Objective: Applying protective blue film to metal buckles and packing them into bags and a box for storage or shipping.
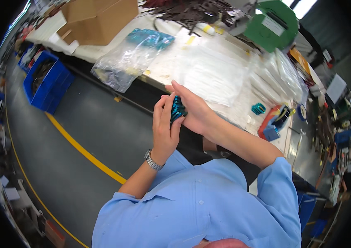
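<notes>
Between my two hands, in front of the table's near edge, is a small stack of shiny teal ring-like pieces (178, 110). My left hand (165, 126) is closed round its left side, fingers bent over it and thumb below. From the right, my right hand (196, 110) presses its palm and fingers against the same stack; some of its fingertips are hidden. A similar teal bundle (258, 108) lies on the table to the right. Farther back, a clear plastic bag (119, 68) holds more teal pieces.
White sheet material (212, 74) covers the middle of the table. A tape dispenser (271, 124), clear plastic bags (281, 76) and a green device (270, 27) stand at the right. At the back left is a cardboard box (101, 20); a blue bin (55, 87) sits beside the table.
</notes>
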### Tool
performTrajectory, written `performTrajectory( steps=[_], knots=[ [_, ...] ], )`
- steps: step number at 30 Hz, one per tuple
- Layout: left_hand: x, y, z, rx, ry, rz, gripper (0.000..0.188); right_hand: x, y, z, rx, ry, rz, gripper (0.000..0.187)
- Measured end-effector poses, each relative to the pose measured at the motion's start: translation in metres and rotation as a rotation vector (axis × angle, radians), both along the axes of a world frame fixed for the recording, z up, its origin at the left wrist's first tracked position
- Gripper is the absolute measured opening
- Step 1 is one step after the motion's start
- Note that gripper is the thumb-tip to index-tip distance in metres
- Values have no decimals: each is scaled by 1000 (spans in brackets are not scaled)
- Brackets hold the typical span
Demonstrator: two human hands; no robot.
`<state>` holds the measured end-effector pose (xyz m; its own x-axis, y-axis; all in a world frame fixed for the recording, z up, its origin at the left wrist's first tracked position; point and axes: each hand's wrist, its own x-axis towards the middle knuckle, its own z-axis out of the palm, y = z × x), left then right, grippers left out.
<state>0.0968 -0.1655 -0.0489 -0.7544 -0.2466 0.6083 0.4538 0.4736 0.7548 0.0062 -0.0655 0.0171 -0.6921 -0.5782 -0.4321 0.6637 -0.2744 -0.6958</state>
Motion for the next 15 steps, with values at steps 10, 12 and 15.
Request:
performTrajectory(
  steps=[10,12,15],
  knots=[
    [0,-145,-1,850,19,10,42,-17,-90,-10,416,1092,363,71],
    [-19,-195,-9,771,-92,89,40,-22,-95,11,710,1959,228,75],
    [-71,-240,-20,550,-231,116,41,-55,-117,1,825,2142,274,58]
  ],
)
